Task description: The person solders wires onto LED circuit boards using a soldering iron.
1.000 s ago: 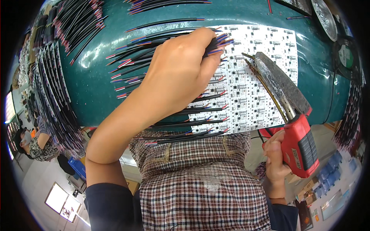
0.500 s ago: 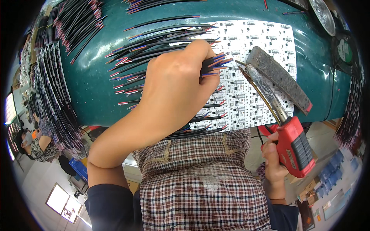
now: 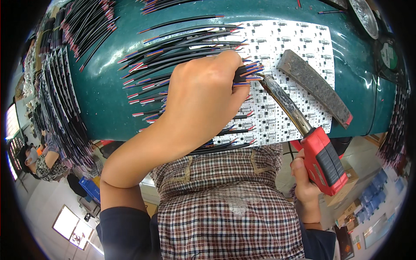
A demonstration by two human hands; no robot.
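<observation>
A small bunch of black cables (image 3: pixel 242 77) is clasped in my left hand (image 3: pixel 203 89), with blue and brown wire ends sticking out to the right past the fingers. My right hand (image 3: pixel 304 180) grips a red and black soldering iron (image 3: pixel 324 162). Its dark, slim tip points up and left and sits right at the lower wire ends; I cannot tell whether it touches them. Beneath both lies a white sheet of circuit boards (image 3: pixel 268 110) with rows of small components. More black cables (image 3: pixel 173 43) lie across its left side, partly hidden by my left hand and forearm.
A long grey block (image 3: pixel 314 86) lies slantwise on the sheet. The table (image 3: pixel 104 99) is green. Cable piles (image 3: pixel 89 28) and hanging strips (image 3: pixel 60 99) fill the left side. A metal dish (image 3: pixel 363 18) and a black round-faced item (image 3: pixel 388 58) stand far right. Another person (image 3: pixel 41 160) sits at left.
The soldering iron has moved left, bringing its tip up against or near the wire ends. My left hand has shifted slightly right with the cables still in it.
</observation>
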